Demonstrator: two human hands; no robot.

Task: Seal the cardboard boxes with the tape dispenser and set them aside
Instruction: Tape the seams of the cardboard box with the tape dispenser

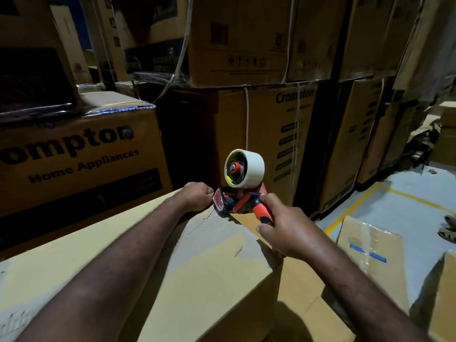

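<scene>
A large plain cardboard box [202,272] fills the foreground, its top flaps closed. At the box's far edge, my right hand [283,233] grips the red and black handle of a tape dispenser [240,191] that carries a white tape roll. The dispenser's nose rests on the flap seam. My left hand [196,197] curls over that far edge just left of the dispenser, holding the flap down.
Stacks of printed Crompton cartons [74,154] rise close behind and to the left. A taped smaller box [370,253] stands on the floor at right, another box [444,304] nearer me. Grey floor with yellow lines [355,206] lies at right, where someone's sandalled feet [447,230] show.
</scene>
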